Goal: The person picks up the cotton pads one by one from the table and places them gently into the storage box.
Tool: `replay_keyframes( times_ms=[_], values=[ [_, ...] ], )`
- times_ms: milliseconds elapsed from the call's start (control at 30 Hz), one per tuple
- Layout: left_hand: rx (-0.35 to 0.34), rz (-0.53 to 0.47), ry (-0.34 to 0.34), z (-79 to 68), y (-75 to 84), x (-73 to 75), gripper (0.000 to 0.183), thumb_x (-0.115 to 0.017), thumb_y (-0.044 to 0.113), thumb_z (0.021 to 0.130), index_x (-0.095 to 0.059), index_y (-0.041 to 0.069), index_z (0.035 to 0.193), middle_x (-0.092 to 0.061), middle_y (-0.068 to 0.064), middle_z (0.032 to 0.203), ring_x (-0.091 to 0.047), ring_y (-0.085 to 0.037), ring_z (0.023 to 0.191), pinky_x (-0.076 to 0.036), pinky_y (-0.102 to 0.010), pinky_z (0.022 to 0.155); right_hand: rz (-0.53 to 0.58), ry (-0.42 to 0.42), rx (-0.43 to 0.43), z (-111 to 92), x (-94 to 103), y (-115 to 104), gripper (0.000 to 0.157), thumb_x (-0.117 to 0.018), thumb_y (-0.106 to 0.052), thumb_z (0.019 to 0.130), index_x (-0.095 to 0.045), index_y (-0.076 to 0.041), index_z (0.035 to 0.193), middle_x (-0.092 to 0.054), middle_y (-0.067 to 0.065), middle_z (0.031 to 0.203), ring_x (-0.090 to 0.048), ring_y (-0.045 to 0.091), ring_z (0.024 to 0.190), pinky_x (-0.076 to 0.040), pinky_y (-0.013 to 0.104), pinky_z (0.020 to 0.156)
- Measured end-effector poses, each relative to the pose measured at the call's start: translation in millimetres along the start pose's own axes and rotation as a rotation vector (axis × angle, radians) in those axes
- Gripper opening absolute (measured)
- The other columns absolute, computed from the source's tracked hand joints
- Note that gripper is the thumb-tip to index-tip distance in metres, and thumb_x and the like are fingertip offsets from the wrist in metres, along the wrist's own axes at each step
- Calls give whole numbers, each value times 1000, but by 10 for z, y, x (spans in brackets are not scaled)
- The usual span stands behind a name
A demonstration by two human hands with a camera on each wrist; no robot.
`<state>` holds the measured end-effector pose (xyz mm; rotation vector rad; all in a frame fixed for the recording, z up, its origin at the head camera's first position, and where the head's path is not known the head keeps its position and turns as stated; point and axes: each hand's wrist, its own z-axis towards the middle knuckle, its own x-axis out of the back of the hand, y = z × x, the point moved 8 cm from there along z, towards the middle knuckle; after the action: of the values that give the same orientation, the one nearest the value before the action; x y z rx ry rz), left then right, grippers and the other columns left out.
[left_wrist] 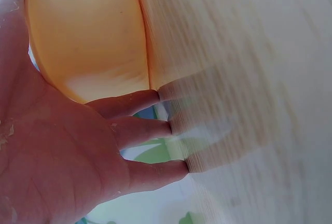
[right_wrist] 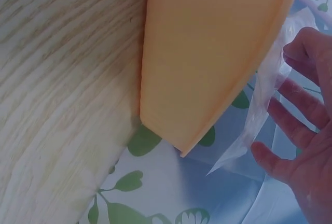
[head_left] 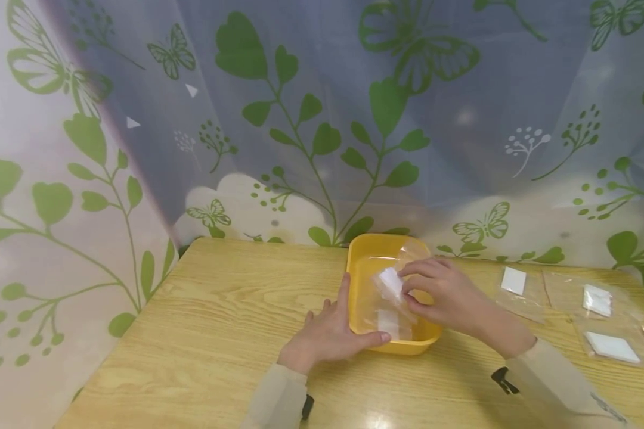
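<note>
A yellow plastic bin (head_left: 356,339) stands on the table near the patterned cloth. My right hand (head_left: 442,292) is over the bin and pinches a clear plastic bag (head_left: 390,281) with a white piece inside. In the right wrist view, that bag (right_wrist: 259,107) hangs beside the bin's rim from thumb and finger, the other fingers spread. Another bag (head_left: 388,323) with a white piece lies in the bin. Against the bin's left and near sides rests my left hand (head_left: 330,330), thumb at the rim. The left wrist view shows its fingers (left_wrist: 140,132) fairly straight, their tips on the table.
To the right on the wooden table (head_left: 209,322) lie several clear bags with white pieces, among them one near the cloth (head_left: 513,281) and one closer to me (head_left: 613,347). Behind the table hangs a cloth (head_left: 322,179) printed with leaves and butterflies.
</note>
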<state>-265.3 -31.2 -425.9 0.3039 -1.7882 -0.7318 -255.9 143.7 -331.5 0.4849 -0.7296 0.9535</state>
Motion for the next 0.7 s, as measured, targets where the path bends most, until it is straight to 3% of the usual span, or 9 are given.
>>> replay_keyframes(
  times_ms=[433, 700],
  values=[
    [3, -7, -3, -1, -2, 2, 129, -63, 81, 80, 17, 26, 164, -31, -16, 167, -26, -46, 154, -14, -73, 121, 5, -82, -2, 36, -110, -27, 26, -86, -5, 68, -69, -17, 83, -77, 6, 109, -71, 31, 106, -58, 56, 83],
    [4, 2, -2, -14, 12, 1, 129, -63, 82, 79, 17, 25, 164, -31, -18, 167, -28, -47, 153, -16, -75, 120, 1, -144, -62, -5, -171, 22, 23, -86, -8, 71, -73, -17, 87, -76, 11, 118, -68, 38, 114, -56, 61, 88]
  ],
)
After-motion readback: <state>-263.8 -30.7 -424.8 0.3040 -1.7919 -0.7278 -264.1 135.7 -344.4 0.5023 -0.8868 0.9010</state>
